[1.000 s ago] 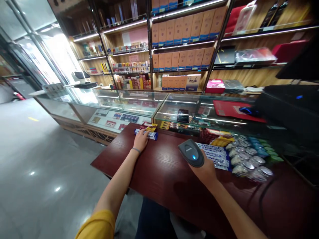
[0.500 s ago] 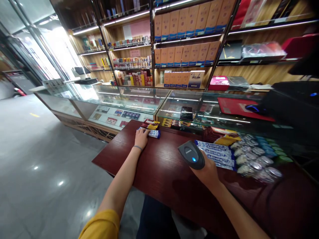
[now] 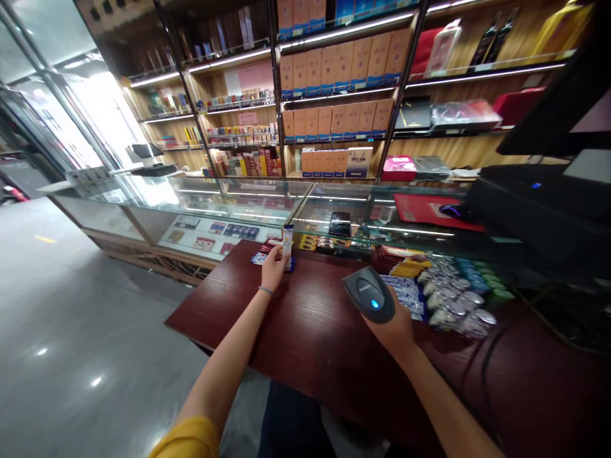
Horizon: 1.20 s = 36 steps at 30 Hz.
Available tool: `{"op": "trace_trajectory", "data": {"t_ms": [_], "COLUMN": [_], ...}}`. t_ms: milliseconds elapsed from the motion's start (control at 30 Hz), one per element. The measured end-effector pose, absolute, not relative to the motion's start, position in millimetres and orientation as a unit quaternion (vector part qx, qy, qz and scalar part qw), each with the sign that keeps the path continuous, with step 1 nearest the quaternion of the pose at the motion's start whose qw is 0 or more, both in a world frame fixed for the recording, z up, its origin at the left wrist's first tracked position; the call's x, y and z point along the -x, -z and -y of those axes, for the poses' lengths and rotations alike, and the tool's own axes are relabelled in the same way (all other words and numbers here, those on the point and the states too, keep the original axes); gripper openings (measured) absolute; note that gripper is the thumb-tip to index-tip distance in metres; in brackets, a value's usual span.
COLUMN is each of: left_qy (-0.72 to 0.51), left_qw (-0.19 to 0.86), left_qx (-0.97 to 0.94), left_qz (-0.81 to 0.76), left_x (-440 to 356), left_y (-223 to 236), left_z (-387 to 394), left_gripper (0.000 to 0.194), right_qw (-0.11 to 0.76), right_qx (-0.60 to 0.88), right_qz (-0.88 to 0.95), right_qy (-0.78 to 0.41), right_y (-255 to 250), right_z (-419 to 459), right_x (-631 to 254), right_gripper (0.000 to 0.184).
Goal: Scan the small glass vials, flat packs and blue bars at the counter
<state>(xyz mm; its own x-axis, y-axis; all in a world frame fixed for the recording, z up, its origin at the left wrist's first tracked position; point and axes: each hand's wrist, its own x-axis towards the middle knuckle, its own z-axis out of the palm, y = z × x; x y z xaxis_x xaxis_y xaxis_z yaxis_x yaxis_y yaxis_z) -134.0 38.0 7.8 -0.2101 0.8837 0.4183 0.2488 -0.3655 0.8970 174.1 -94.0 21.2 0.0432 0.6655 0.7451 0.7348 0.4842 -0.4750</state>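
Note:
Between the fingers of my left hand [image 3: 273, 270] is a slim blue-and-white packet [image 3: 287, 240], held upright above the far left part of the table. Other blue-and-white packets [image 3: 258, 258] lie right under and beside that hand, with red-and-yellow packets [image 3: 271, 244] just behind. My right hand [image 3: 395, 327] grips a dark grey barcode scanner [image 3: 368, 294] with a lit blue light, raised over the table and pointing left. A row of blue-and-white packets [image 3: 405, 291] lies behind the scanner, partly hidden by it and my hand.
The dark red table [image 3: 305, 331] meets a glass display counter [image 3: 229, 197]. Along the table's right side sit stacked red-and-yellow packets [image 3: 398, 261] and several clear-lidded jars [image 3: 453, 305]. A black monitor stand [image 3: 525, 197], a mouse [image 3: 451, 210] on a red mat and a cable are at right.
My left hand has picked up one blue-and-white packet from the pile and tilted it upright. The scanner stays in my right hand. My view has shifted slightly to the right and up.

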Motion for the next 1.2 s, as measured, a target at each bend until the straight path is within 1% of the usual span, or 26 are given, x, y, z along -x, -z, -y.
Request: {"op": "trace_trajectory", "data": {"t_ms": [100, 200, 300, 400, 533, 667, 800, 867, 967, 1000, 1033, 1133, 1200], "left_qy": [-0.618, -0.591, -0.568, -0.586, -0.638, -0.695, -0.731, -0.734, -0.736, -0.736, -0.736, -0.738, -0.739], "left_qw": [0.412, 0.521, 0.609, 0.656, 0.657, 0.615, 0.588, 0.591, 0.593, 0.595, 0.596, 0.6, 0.603], "left_qx": [-0.495, -0.444, -0.38, -0.313, -0.221, -0.172, -0.142, -0.129, -0.113, -0.111, -0.112, -0.125, -0.133], "left_qz": [-0.45, -0.427, -0.404, -0.359, -0.334, -0.33, -0.314, -0.309, -0.306, -0.305, -0.301, -0.282, -0.27], "left_x": [102.8, 75.3, 56.8, 48.7, 47.7, 48.1, 45.9, 45.0, 45.0, 45.3, 45.6, 46.4, 46.5], "left_y": [-12.5, -17.0, -20.4, -18.3, -8.9, -5.4, -8.8, -10.4, -11.3, -11.2, -11.1, -10.5, -10.3], "left_z": [-36.4, -28.3, -19.1, -13.7, -10.8, -7.9, -5.4, -5.1, -5.4, -5.3, -5.0, -3.0, -1.7], "left_gripper": [0.044, 0.048, 0.045, 0.037, 0.029, 0.024, 0.023, 0.023, 0.022, 0.021, 0.02, 0.016, 0.016], "right_qw": [0.516, 0.509, 0.488, 0.461, 0.433, 0.406, 0.363, 0.354, 0.353, 0.353, 0.353, 0.351, 0.352], "right_qx": [0.536, 0.559, 0.581, 0.597, 0.6, 0.594, 0.569, 0.543, 0.505, 0.495, 0.488, 0.48, 0.479], "right_qz": [0.668, 0.654, 0.652, 0.656, 0.672, 0.693, 0.737, 0.761, 0.787, 0.794, 0.798, 0.804, 0.804], "right_qy": [0.018, 0.008, 0.005, 0.023, 0.045, 0.048, 0.046, 0.037, 0.023, 0.021, 0.02, 0.026, 0.028], "right_y": [-23.4, -26.4, -28.8, -27.2, -20.7, -22.1, -29.3, -31.3, -32.0, -32.2, -32.5, -34.3, -35.9], "right_z": [94.4, 95.4, 96.3, 95.3, 93.6, 95.5, 100.0, 102.2, 104.7, 105.3, 105.9, 107.2, 107.8], "right_x": [-182.4, -191.9, -200.4, -205.4, -205.1, -199.5, -192.1, -188.2, -182.6, -180.9, -179.4, -176.3, -175.7], "right_gripper": [0.04, 0.038, 0.038, 0.041, 0.04, 0.037, 0.032, 0.035, 0.044, 0.044, 0.04, 0.02, 0.013]}}
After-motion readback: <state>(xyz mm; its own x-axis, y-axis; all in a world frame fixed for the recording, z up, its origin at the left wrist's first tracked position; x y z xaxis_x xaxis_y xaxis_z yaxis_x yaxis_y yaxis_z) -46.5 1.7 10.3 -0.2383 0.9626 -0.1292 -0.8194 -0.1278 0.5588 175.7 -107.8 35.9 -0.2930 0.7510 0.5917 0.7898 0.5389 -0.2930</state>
